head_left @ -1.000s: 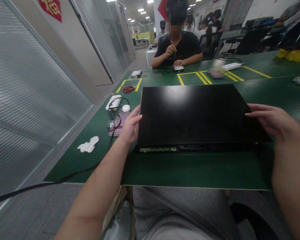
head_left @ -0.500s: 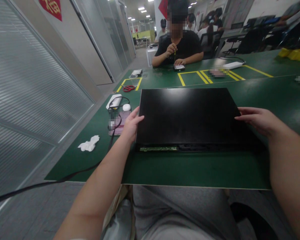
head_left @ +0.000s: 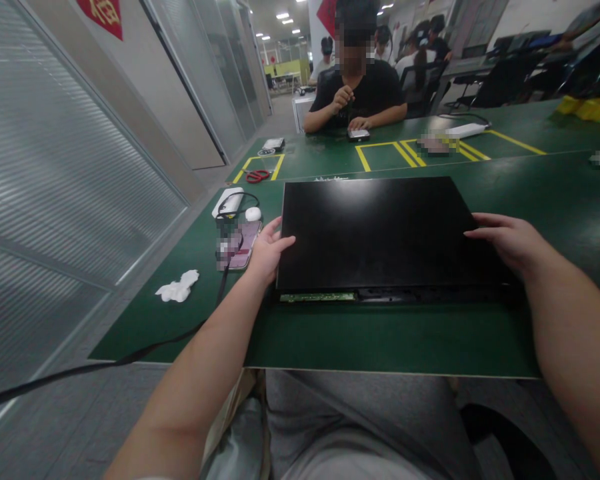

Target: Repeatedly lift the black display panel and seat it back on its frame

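A large flat black display panel (head_left: 380,230) lies on the green table (head_left: 380,337) in front of me, with a thin green circuit strip (head_left: 324,297) showing along its near edge. My left hand (head_left: 269,250) grips the panel's left edge, thumb on top. My right hand (head_left: 505,240) holds the right edge, fingers laid over the top surface. Both hands are closed on the panel.
Left of the panel lie a phone (head_left: 240,245), a white mouse (head_left: 253,214), a white power strip (head_left: 227,202) with a black cable, and crumpled tissue (head_left: 179,289). Red scissors (head_left: 257,177) sit further back. A person in black (head_left: 357,93) sits across the table.
The panel's far edge has come down, so it now lies flatter on the table. Both hands shifted slightly inward along its side edges.
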`<state>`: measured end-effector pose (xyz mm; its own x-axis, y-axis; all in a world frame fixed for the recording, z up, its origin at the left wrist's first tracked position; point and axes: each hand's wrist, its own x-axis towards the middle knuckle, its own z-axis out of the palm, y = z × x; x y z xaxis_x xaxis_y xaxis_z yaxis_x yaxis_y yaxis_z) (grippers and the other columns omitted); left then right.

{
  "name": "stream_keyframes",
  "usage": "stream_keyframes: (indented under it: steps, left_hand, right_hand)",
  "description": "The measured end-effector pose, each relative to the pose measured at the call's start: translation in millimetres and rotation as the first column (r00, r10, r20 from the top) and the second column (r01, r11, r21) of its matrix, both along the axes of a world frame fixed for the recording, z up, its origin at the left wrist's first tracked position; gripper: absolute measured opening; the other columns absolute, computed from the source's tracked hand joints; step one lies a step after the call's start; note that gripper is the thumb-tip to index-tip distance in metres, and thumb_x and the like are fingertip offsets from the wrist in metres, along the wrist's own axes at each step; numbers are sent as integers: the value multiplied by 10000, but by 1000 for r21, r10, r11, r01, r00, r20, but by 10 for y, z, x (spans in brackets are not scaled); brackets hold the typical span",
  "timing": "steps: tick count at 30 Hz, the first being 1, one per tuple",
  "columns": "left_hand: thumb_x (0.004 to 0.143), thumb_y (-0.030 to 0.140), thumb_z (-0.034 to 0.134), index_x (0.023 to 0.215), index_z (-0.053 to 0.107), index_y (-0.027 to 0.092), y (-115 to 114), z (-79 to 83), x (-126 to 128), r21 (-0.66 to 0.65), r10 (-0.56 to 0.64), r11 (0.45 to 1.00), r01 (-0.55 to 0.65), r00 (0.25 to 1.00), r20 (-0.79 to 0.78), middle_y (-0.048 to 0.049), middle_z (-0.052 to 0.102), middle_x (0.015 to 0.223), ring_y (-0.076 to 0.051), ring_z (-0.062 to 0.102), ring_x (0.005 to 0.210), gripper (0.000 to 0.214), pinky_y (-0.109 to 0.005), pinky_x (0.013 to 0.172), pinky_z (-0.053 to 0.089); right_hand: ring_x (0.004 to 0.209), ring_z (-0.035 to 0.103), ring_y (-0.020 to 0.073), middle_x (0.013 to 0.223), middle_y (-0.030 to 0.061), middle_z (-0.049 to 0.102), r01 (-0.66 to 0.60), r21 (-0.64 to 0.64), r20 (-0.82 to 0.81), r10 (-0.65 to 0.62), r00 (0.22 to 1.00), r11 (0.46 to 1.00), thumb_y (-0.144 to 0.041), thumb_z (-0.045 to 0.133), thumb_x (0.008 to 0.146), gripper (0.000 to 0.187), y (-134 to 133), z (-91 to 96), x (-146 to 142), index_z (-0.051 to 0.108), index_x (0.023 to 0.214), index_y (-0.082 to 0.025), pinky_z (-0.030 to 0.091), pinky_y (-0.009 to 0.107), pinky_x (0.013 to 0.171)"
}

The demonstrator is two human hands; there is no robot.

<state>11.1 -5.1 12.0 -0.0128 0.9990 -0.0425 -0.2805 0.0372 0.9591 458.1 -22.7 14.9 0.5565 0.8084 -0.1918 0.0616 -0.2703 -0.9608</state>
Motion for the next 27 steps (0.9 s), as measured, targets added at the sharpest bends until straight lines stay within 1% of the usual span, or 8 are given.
stream_keyframes:
  steps: [10,16,19,23,27]
  left_hand:
    - [598,76,781,1410,488,152,24,-19,0,-4,-5,1000,5,1000,10,-85,782,1052,-266,737,1003,867,-412,950,564]
    - [610,51,755,1336,554,148,14,-12,22,-8,-8,1000,8,1000,1,-87,784,1052,-270,740,998,760,-426,958,562]
    - [611,51,759,1324,564,153,-5,-7,32,-9,12,1000,-12,1000,-29,-89,776,1075,-277,728,1041,745,-437,989,548]
    - [607,54,758,1295,594,169,-27,4,50,-2,1,1000,-1,998,-56,-96,757,1143,-303,687,1142,716,-459,1030,524]
    - [588,81,770,1206,662,171,-21,1,41,94,-11,995,19,996,-91,-100,701,1285,-309,606,1272,633,-454,1112,461]
  right_hand:
    - [813,694,194,920,53,747,-4,-16,10,4,1000,1000,-11,785,523,463,-24,20,-48,752,936,-217,601,285,680]
    - [777,683,181,887,50,738,-37,-57,43,39,998,998,-21,822,525,457,-30,22,-63,742,936,-205,582,255,640]
    - [762,672,163,872,33,730,-68,-57,68,72,995,996,-31,839,522,475,-15,-3,-30,741,952,-207,568,234,629]
    - [761,671,167,858,30,724,-102,-57,80,107,991,993,-54,846,539,492,6,-26,5,737,992,-212,566,247,639]
    - [773,672,176,873,38,721,-88,-46,112,93,989,995,-71,857,522,525,13,-42,16,738,1014,-212,572,262,652]
